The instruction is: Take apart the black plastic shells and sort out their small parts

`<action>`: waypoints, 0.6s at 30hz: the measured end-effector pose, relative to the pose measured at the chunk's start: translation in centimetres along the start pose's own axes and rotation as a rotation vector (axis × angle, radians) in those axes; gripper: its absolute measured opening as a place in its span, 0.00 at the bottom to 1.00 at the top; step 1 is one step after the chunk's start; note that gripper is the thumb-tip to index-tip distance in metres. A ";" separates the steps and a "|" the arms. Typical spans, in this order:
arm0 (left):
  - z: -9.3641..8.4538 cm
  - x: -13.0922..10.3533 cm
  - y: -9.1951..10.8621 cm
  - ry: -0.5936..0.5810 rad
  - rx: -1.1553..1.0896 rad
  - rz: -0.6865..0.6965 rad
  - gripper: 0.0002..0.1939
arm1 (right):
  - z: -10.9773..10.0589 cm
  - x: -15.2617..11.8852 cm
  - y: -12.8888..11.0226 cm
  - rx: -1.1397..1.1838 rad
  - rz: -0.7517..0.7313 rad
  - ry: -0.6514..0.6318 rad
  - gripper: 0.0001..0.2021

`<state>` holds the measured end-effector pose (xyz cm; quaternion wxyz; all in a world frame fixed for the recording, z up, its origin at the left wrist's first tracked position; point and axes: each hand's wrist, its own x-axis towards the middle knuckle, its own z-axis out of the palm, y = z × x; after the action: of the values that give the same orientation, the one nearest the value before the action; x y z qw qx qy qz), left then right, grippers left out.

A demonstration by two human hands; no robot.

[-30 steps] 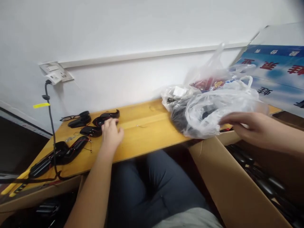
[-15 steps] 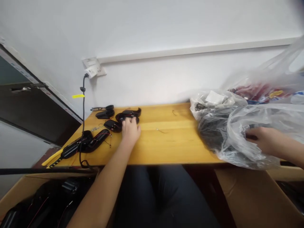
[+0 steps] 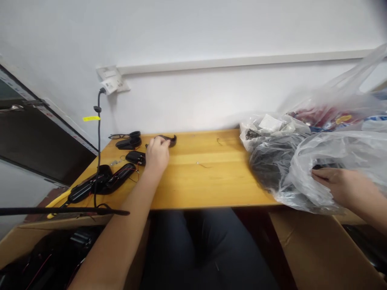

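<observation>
My left hand is closed over a black plastic part with a hooked end, near the back of the wooden table; its fingers hide most of what lies under them. A black casing lies just left of that hand. My right hand reaches into the mouth of a clear plastic bag, its visible fingers stretched out beside dark contents. Some of its fingertips are hidden by the bag.
More black casings with thin wires lie on the left of the table, beside yellow-handled pliers. A black cable hangs from a wall plug. Another bag stands at back right. Below are cardboard boxes.
My left hand has shifted slightly left and back with its fingers over the black parts; less of them shows. My right hand's fingers have straightened in the bag mouth. The view has shifted slightly.
</observation>
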<state>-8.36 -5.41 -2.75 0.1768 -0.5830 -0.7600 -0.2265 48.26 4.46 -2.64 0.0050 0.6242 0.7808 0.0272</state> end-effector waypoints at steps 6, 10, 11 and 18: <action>-2.4 1.8 1.7 0.380 -0.246 -0.032 0.15 | -0.7 -0.8 -1.5 0.002 0.017 -0.100 0.23; -4.4 1.9 4.3 0.492 -0.528 -0.075 0.15 | -1.8 -1.3 -2.5 -0.014 0.114 0.087 0.19; -4.6 1.8 5.0 0.495 -0.610 -0.100 0.15 | -2.1 -1.4 -2.5 -0.009 0.158 0.134 0.17; -2.7 1.7 7.1 0.295 -1.267 -0.376 0.20 | -5.7 -0.5 -1.5 0.176 0.441 0.277 0.09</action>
<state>-1.98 -3.99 1.43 -0.1395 -0.3949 -0.5370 -0.7323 46.70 3.50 3.00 -0.1619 0.7677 0.6184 0.0448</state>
